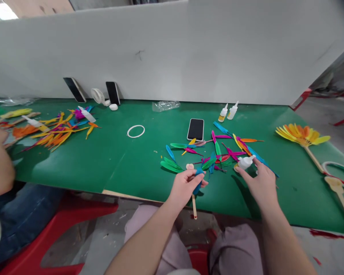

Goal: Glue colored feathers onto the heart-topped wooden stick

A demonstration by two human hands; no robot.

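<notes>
The left hand point(187, 187) pinches a blue piece point(197, 188); the right hand point(262, 185) grips a bottle point(245, 163) whose tilt may wet nearby feathers point(218, 149).

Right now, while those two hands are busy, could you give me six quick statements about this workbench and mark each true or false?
1. The right hand holds a white nozzle bottle. True.
2. The left hand holds nothing. False: its fingers pinch something blue, probably feathers.
3. The smartphone nearest the hands lies on the green table. True.
4. The white ring on the table is to the right of that smartphone. False: it is to the left.
5. Two more bottles stand near the partition, beyond the loose feathers. True.
6. The flower-like fan at the right is all blue. False: it is yellow and orange.
</notes>
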